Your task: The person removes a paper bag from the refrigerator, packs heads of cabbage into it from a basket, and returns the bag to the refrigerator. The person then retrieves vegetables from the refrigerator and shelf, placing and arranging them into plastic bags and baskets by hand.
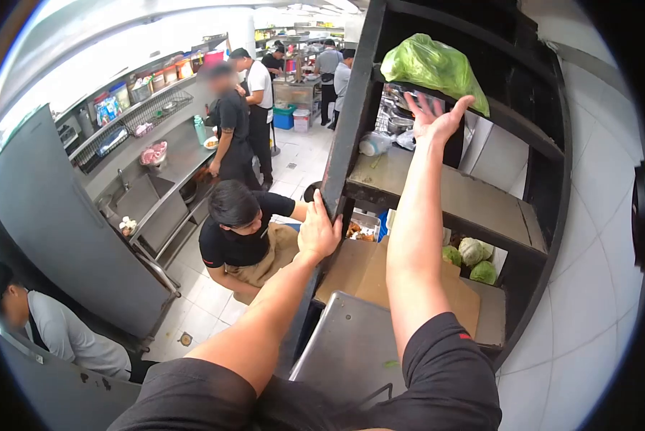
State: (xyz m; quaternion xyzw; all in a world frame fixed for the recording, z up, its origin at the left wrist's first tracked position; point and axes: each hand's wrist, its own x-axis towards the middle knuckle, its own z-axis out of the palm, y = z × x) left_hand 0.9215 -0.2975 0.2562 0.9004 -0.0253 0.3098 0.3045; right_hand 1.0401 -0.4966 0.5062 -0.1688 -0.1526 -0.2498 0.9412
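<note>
A clear plastic bag of leafy greens (pixel 431 66) sits at the upper level of a dark shelf rack (pixel 441 188). Just below the bag, my right hand (pixel 437 121) is raised with its palm up and fingers spread; whether it touches the bag or bears its weight I cannot tell. My left hand (pixel 318 231) lies with fingers stretched out against the rack's black upright post (pixel 342 133). Several cabbages (pixel 473 251) rest on a lower shelf, to the right of my right forearm. Between my arms is a metal surface (pixel 344 337).
A crouching person (pixel 230 230) with a sack (pixel 268 255) is close on the left, one arm reaching toward the rack. Another person (pixel 71 327) is at lower left, near a tall grey cabinet (pixel 71 223). Behind are a sink counter (pixel 153 197) and several people. A tiled wall (pixel 588 237) borders the right.
</note>
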